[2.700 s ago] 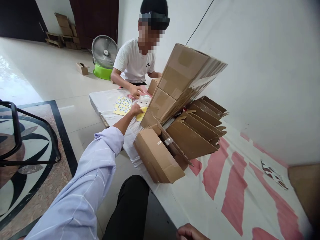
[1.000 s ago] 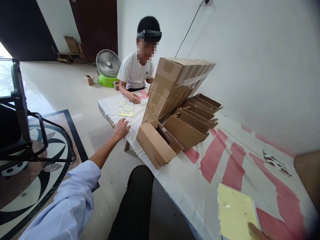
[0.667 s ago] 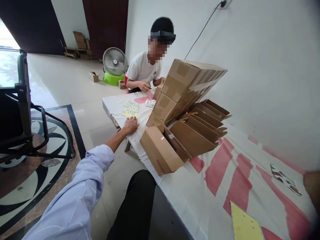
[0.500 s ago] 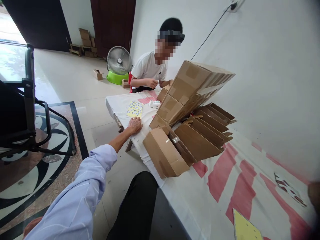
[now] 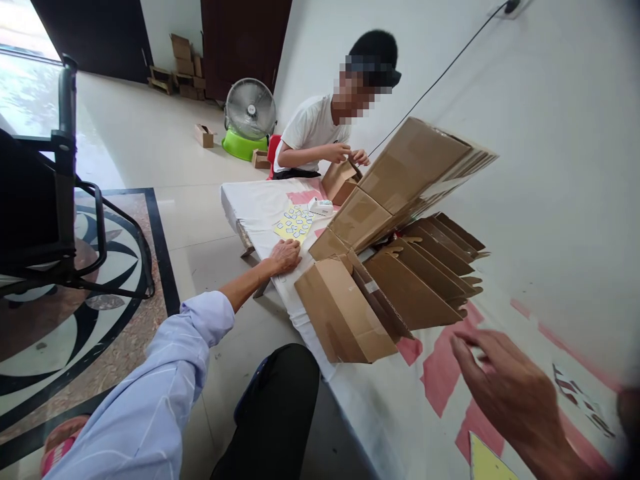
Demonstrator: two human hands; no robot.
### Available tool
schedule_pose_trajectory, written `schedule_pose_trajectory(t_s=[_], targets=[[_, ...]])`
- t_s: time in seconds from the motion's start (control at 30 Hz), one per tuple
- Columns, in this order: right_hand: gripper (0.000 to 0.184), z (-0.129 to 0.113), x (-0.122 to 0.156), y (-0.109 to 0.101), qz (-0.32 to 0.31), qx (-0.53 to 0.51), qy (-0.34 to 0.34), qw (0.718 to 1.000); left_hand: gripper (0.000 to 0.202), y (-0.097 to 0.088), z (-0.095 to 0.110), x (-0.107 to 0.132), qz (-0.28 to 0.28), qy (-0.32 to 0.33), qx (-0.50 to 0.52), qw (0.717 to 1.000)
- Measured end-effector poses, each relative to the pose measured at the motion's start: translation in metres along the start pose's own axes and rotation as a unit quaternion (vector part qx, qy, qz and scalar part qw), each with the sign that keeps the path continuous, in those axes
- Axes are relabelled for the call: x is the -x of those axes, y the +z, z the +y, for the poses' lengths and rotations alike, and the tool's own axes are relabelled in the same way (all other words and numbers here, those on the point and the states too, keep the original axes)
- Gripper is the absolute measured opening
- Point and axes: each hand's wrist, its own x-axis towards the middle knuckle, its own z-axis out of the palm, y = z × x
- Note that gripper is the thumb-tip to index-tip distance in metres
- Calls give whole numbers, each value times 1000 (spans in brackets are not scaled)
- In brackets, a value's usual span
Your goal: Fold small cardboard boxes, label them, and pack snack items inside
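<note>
Sheet [image 5: 293, 222] at centre slants upper-right, long axis unclear; left hand [image 5: 286, 256] flat beside it, right hand [image 5: 511, 381] curled, grip unclear; boxes [image 5: 334, 308] stand rightward.

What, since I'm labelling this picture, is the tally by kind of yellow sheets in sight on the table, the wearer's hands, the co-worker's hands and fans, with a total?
Yellow sheets: 2, one cut off by the picture's bottom edge
Wearer's hands: 2, left hand and right hand
Co-worker's hands: 2
Fans: 1
Total: 7
</note>
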Motion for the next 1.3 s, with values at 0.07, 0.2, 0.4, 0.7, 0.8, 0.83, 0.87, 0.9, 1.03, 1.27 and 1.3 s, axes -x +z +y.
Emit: schedule_pose_trajectory(t_s=[0.07,0.2,0.4,0.7,0.8,0.83,0.87,0.9,1.03,1.27,1.3], targets=[[24,-37,-51,10,-2,10,-135,991,27,1,0,2,0,14,5,1000],[26,-96,-150,56,-55,72,-272,958,25,1,1,3,1,39,11,999],[39,-110,-241,141,-183,185,-387,885,26,4,1,4,13,55,19,998],[34,-89,-267,162,-204,196,-423,861,24,9,1,0,14,58,25,998],[38,-78,-275,155,-211,146,-418,871,24,8,2,1,15,54,24,998],[42,-74,-277,152,-216,151,-424,866,25,7,2,2,16,52,23,998],[47,-71,-279,149,-221,160,-432,859,25,7,2,2,17,51,23,998],[51,-69,-281,146,-223,170,-440,853,25,6,3,2,17,51,22,998],[59,-59,-283,139,-216,201,-451,842,25,6,5,-2,14,50,20,998],[55,-45,-278,157,-202,271,-479,810,22,9,13,-12,16,52,20,998],[48,-45,-277,159,-196,277,-479,810,22,9,13,-12,18,53,21,998]])
